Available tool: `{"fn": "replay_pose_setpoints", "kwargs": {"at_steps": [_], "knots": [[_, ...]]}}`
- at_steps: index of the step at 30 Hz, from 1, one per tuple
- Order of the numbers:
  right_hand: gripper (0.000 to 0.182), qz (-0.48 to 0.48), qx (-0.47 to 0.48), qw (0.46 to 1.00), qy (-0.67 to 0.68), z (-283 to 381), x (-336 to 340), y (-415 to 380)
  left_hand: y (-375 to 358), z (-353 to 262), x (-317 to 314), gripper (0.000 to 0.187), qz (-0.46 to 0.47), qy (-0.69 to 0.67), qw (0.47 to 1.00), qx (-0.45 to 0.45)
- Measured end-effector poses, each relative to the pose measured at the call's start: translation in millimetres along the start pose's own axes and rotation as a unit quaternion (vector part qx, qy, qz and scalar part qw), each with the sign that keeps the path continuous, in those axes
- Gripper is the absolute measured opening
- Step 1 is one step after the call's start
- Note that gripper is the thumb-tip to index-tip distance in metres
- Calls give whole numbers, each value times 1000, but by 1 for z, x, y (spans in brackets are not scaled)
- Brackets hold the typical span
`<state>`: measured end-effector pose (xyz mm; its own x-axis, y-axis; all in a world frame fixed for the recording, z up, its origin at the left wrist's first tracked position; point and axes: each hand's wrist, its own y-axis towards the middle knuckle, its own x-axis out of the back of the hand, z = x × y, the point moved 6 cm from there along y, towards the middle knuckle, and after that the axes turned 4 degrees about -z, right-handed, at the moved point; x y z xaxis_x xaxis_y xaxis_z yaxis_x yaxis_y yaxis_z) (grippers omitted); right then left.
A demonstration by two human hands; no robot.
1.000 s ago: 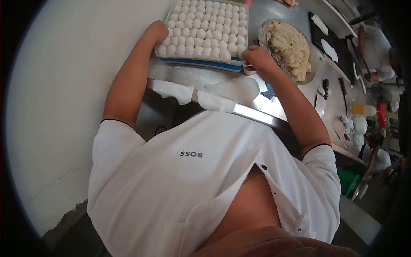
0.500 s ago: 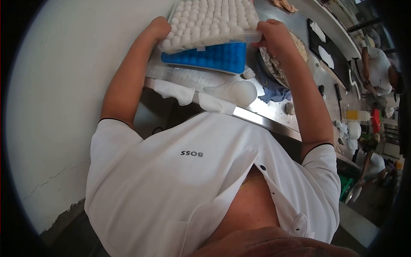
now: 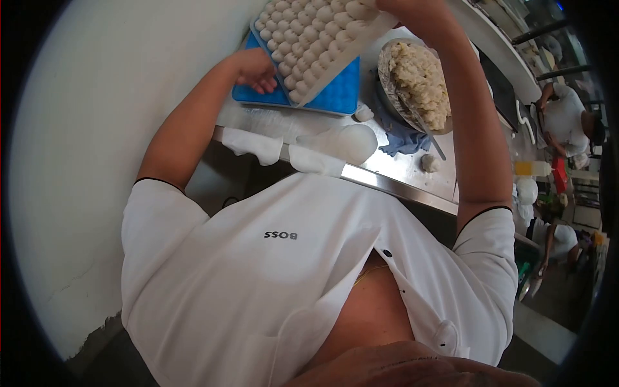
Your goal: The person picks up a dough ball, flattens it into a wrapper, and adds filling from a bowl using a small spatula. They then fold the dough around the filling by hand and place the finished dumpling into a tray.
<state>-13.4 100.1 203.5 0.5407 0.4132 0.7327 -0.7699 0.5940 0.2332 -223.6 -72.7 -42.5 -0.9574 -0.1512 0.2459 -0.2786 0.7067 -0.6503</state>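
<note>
At twelve o'clock on the metal counter [image 3: 412,169], a tray of white balls [image 3: 303,39] tilts over a blue tray [image 3: 338,90].
At eleven, the left hand [image 3: 258,69] is open, fingers loosely parted, beside the upper tray's edge; contact cannot be told. At one, the right hand [image 3: 412,9], partly cut off, grips that tray's raised end, above the bowl [image 3: 383,68] of pale mash [image 3: 419,80].

We see a pale wall [image 3: 71,161] filling the left of the view, a thin crack [image 3: 69,285] low on it, its ragged base meeting dark floor [image 3: 106,361]. Light glares off the steel table [image 3: 403,169]; a pale shelf [image 3: 506,55] runs along the upper right.
</note>
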Motion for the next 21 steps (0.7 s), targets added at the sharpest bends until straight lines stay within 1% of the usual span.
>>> {"fn": "replay_pose_setpoints", "kwargs": {"at_steps": [3,5,7,8,9,10,11,12,13,14,15,16,17,18,19,20,21], "knots": [[24,23,2,1000,13,19,-5,-2,-2,0,-1,28,-6,4,1000,1],[25,19,12,999,-27,25,-4,-1,-8,-2,-1,27,-17,3,1000,0],[25,13,16,999,-49,27,-4,-1,-12,-7,2,25,-53,74,996,-2],[25,8,17,997,-69,26,-5,-1,-13,-10,1,25,-53,72,996,-3],[25,8,17,997,-71,25,-8,-3,-14,-12,4,26,-79,123,989,-1],[25,-4,33,999,-22,26,-10,-5,-15,-15,7,28,-105,175,979,1],[25,-19,49,998,27,27,-10,-7,-16,-18,6,28,-104,176,979,-2],[25,-22,47,998,25,28,-8,-7,-21,-34,16,31,-225,249,938,-88],[26,1,36,999,13,29,-10,-9,-31,-49,21,35,-338,312,871,-172],[28,25,26,999,2,29,-13,-9,-43,-56,16,35,-335,312,872,-173],[28,25,24,999,1,27,-14,-10,-63,-75,10,39,-347,286,846,-288],[28,20,16,1000,-10,25,-15,-10,-85,-91,4,43,-355,256,806,-398],[28,15,9,1000,-20,24,-17,-10,-92,-97,1,43,-356,254,806,-398],[28,18,9,1000,-21,22,-19,-9,-99,-102,-1,47,-390,275,782,-400],[29,7,-11,1000,-14,17,-19,-7,-104,-104,-1,51,-424,296,757,-401],[29,-3,-30,1000,-6,14,-19,-6,-99,-102,6,51,-424,293,758,-400],[29,-2,-31,1000,-7,14,-19,-5,-79,-92,24,54,-392,225,839,-302]]}}
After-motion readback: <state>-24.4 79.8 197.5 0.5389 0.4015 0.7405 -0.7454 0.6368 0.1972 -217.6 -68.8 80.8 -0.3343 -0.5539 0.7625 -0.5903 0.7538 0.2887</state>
